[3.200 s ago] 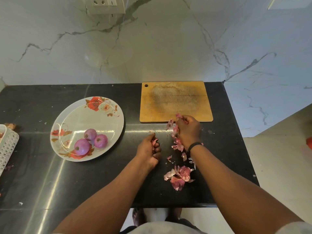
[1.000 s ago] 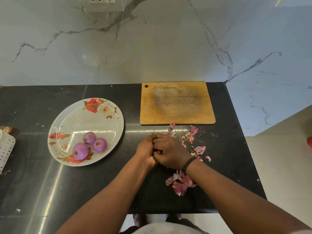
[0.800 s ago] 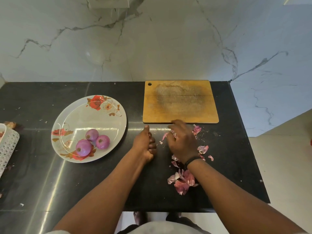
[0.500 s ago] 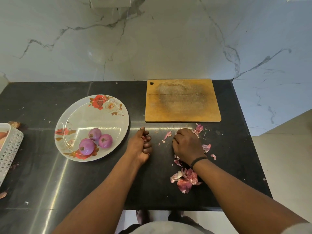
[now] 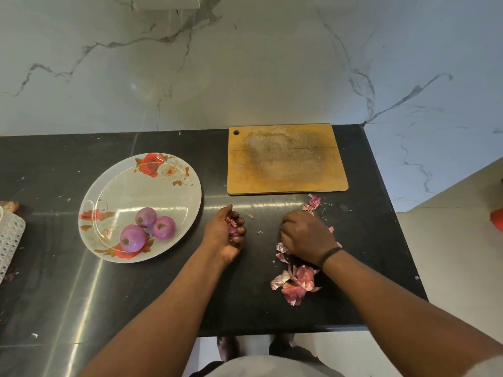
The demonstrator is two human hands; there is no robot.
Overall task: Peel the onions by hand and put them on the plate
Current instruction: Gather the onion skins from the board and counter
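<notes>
- A black stone countertop is seen running beneath a white marble-veined wall; pale floor is visible past its right end.
- At the far left edge, part of a white perforated basket is seen; its contents cannot be made out.
- A flower-printed plate is set left of centre, and three peeled onions are grouped touching one another in its near part.
- A worn wooden cutting board is laid bare at the back, right of the plate.
- The left hand is rested on the counter just right of the plate, its fingers curled shut around a bunch of pink onion skins.
- The right hand, a dark band at its wrist, is held palm down with fingers bent onto the counter among loose skin scraps; whether anything is pinched beneath cannot be told.
- A pile of peelings is left just nearer than that hand.
</notes>
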